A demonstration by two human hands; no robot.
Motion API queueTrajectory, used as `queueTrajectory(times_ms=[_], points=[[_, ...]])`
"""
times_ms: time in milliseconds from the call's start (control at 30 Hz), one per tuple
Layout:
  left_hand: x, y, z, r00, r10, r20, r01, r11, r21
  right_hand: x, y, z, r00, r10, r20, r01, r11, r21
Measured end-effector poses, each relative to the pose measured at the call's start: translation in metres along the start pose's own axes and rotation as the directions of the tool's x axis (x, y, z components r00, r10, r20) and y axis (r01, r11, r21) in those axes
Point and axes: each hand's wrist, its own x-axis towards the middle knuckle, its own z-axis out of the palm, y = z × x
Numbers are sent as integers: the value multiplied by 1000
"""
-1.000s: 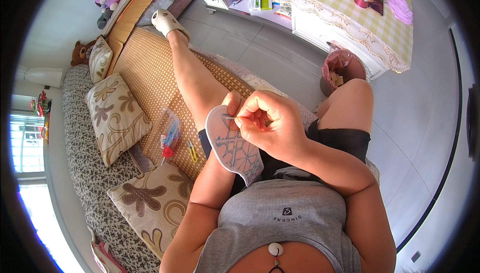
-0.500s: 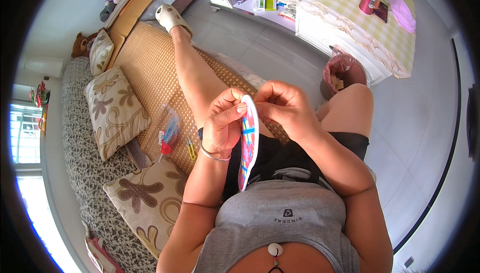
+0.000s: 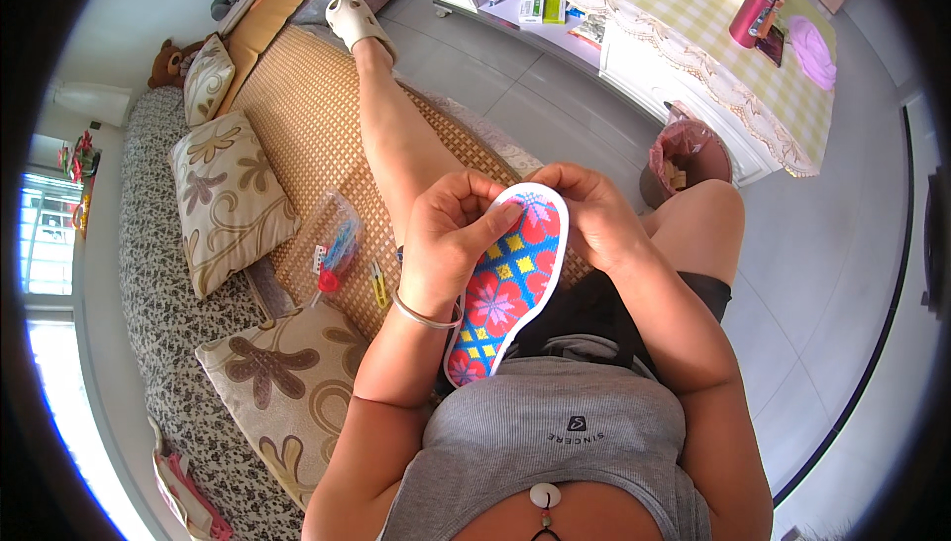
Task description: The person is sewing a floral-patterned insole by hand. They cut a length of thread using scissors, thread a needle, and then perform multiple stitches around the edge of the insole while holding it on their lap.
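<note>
A white-edged insole [image 3: 500, 293] with a cross-stitched pattern of red flowers, blue bands and yellow squares is held slanted above my lap, its patterned face toward me. My left hand [image 3: 458, 234] is closed on its left edge, thumb pressed on the pattern and fingers behind. At the upper right edge my right hand [image 3: 592, 212] is curled in a pinch against the insole. Its fingertips are hidden behind the insole, so what they hold there cannot be made out.
Left of my thigh, a clear plastic bag [image 3: 340, 244] with blue and red contents and a yellow cutter [image 3: 378, 285] lie on the woven mat [image 3: 297, 95]. Patterned cushions [image 3: 233, 199] line the left side. A bin [image 3: 686, 160] stands beyond my right knee, near the cloth-covered table [image 3: 664, 11].
The insole has turned from nearly edge-on to showing its patterned face. My right hand has gone from pinching beside its edge to lying partly behind it.
</note>
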Motion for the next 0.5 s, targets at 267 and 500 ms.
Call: queueTrajectory(times_ms=[267, 500], points=[[8, 0, -5, 991, 101, -90, -99, 995, 31, -5, -33, 27, 610, -758, 233, 422, 62, -904], [12, 11, 0, 991, 124, -60, -123, 992, 9, 2, -40, 39, 619, -709, 338, 459, -23, -888]])
